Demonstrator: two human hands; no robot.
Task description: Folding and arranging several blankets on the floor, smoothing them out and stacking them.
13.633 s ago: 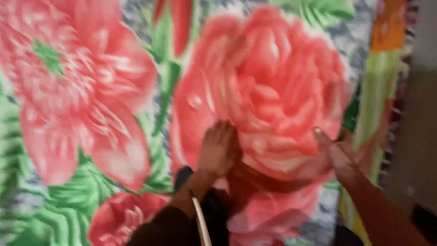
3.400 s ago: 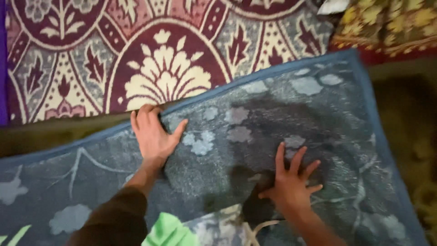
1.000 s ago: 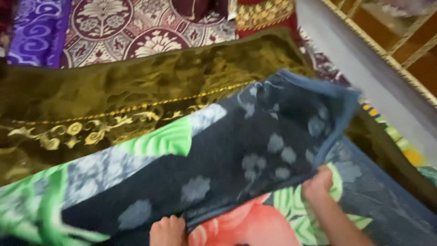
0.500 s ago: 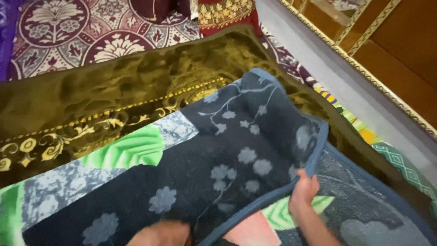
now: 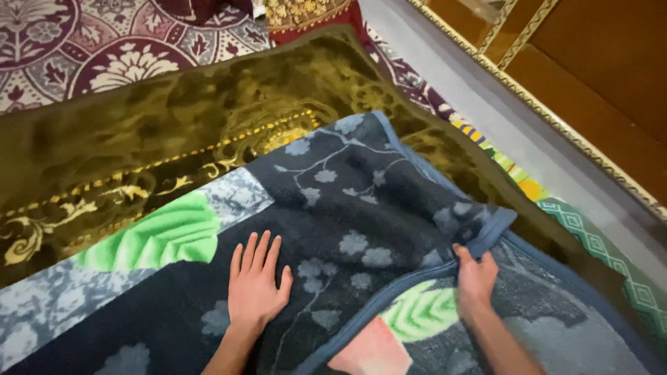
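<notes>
A thick blanket lies folded over itself, its dark blue underside with pale flowers facing up. Green leaf and pink flower print shows at two places, a green leaf patch on the left and another under the fold. My left hand rests flat on the dark blue side, fingers spread. My right hand pinches the blanket's blue bound edge near a folded corner.
An olive-gold velvet blanket with gold trim lies under and beyond the blue one. Maroon patterned rugs cover the floor behind. A grey ledge and wooden panels with gold beading run along the right.
My left hand has come forward onto the blue underside and lies flat. My right hand keeps its hold on the bound edge, which has shifted a little to the right.
</notes>
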